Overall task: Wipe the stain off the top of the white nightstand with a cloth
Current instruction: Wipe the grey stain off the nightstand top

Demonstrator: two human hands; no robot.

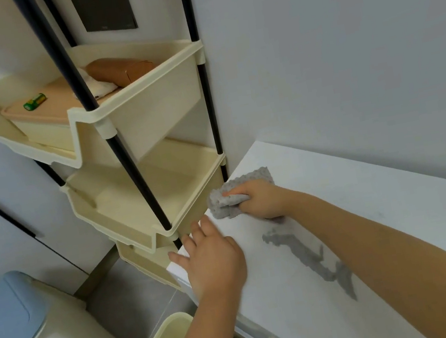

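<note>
Right hand (262, 199) grips a bunched grey cloth (232, 196), fingers curled round it, pressing it on the white nightstand top (369, 203) near the far left corner. Left hand (213, 259) lies flat, fingers straight and spread, over the left edge of the top, holding nothing. Grey stain (310, 257) streaks the surface between the two forearms, just beside the right wrist, apart from the cloth. Cream tiered shelf rack (144, 182) stands just left of the nightstand; a green battery (34, 101) sits in its upper tray.
</note>
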